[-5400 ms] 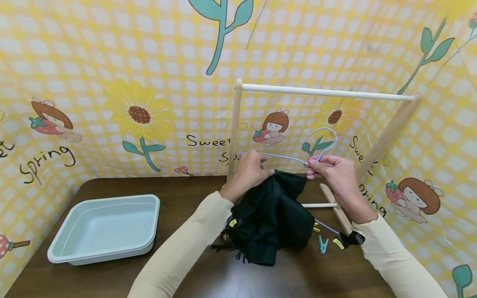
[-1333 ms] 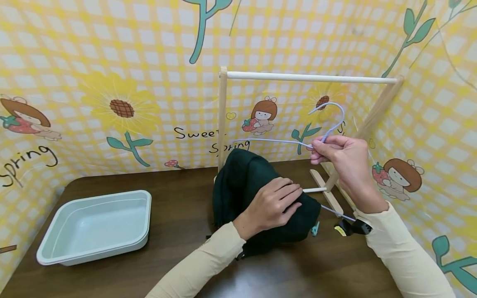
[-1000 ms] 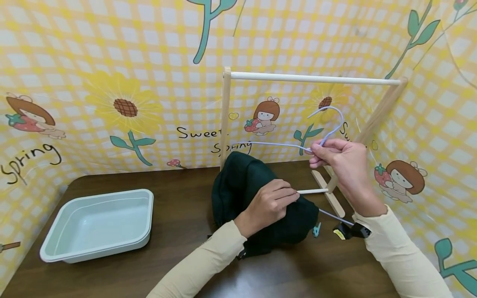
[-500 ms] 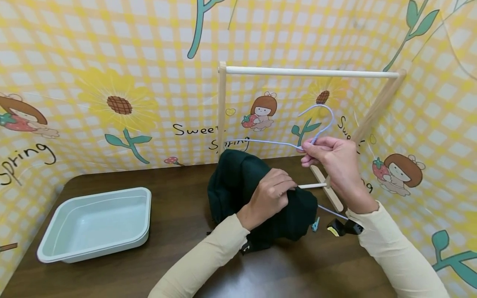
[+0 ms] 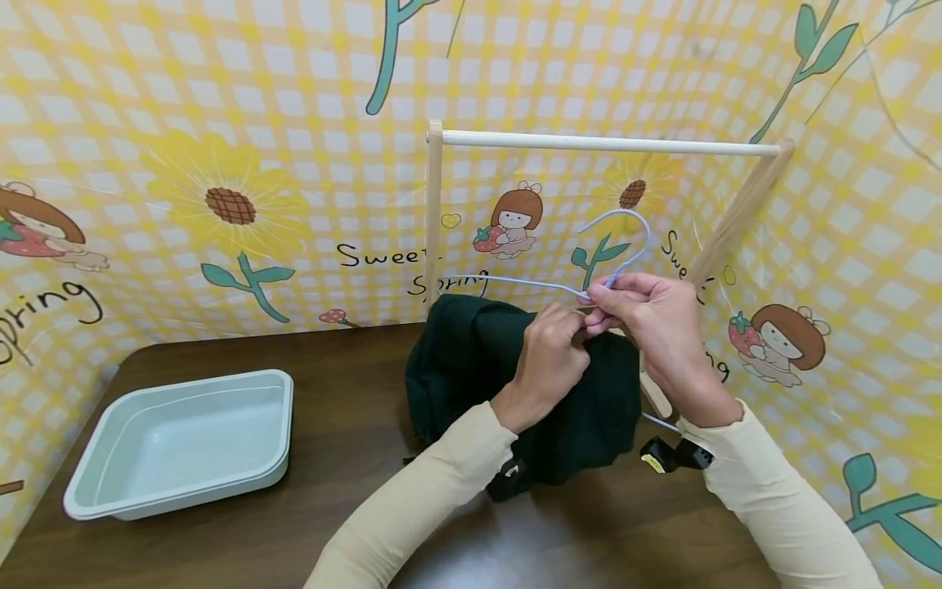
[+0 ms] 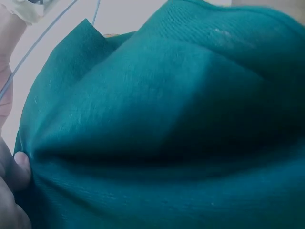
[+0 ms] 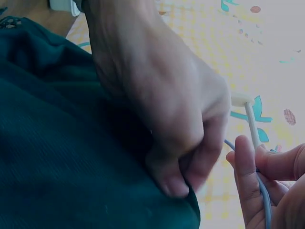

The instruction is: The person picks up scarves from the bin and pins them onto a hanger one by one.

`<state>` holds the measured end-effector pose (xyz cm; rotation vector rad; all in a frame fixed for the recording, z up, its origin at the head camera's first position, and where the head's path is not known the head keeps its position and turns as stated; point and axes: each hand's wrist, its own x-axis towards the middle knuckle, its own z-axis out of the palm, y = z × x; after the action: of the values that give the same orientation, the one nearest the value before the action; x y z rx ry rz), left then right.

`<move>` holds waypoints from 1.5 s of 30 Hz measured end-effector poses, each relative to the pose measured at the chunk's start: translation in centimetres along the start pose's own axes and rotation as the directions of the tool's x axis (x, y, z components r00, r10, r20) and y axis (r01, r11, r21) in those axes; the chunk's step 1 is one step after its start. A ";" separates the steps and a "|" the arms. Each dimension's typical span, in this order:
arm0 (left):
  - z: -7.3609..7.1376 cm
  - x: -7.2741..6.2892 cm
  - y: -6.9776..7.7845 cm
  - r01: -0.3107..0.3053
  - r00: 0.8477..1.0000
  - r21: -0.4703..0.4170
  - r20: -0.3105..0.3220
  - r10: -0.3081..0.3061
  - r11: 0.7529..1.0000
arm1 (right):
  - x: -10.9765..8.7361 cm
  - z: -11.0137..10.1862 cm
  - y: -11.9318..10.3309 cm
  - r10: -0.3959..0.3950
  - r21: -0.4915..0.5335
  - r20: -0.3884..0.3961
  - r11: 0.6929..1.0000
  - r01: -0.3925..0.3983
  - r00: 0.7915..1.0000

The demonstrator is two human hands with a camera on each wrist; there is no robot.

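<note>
A dark green scarf point(image 5: 471, 343) drapes over the blue wire hanger point(image 5: 530, 282), whose hook point(image 5: 642, 233) points up. My right hand point(image 5: 655, 331) pinches the hanger at the base of its hook. Just beside it, my left hand point(image 5: 550, 360) pinches an edge of the scarf. In the right wrist view the left thumb and fingers point(image 7: 176, 186) hold the cloth edge point(image 7: 193, 210), near the right fingers on the wire point(image 7: 264, 200). The left wrist view is mostly filled by the scarf point(image 6: 143, 105). The hanger's lower bar is largely hidden by cloth.
A wooden rack with a white top rod point(image 5: 603, 143) stands behind the hands. On the left of the brown table point(image 5: 353, 393) sits a pale blue basin point(image 5: 180, 442). A patterned cloth backdrop point(image 5: 309, 164) surrounds the table.
My left hand has gone from flat on the scarf to pinching its edge and lifting it up beside the right hand. The scarf now covers the blue clothespin. My right hand keeps the hanger.
</note>
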<state>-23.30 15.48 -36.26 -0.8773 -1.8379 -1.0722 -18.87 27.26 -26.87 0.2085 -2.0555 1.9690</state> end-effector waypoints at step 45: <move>-0.9 -4.7 -0.5 -0.081 0.872 -0.209 0.459 0.171 0.975 | 0.2 -0.2 2.3 0.048 0.044 -0.021 0.998 -0.047 0.999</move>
<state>-21.43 13.68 -40.37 -1.4574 -2.0575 -1.0149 -19.77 27.60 -29.02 0.1485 -2.0229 2.0364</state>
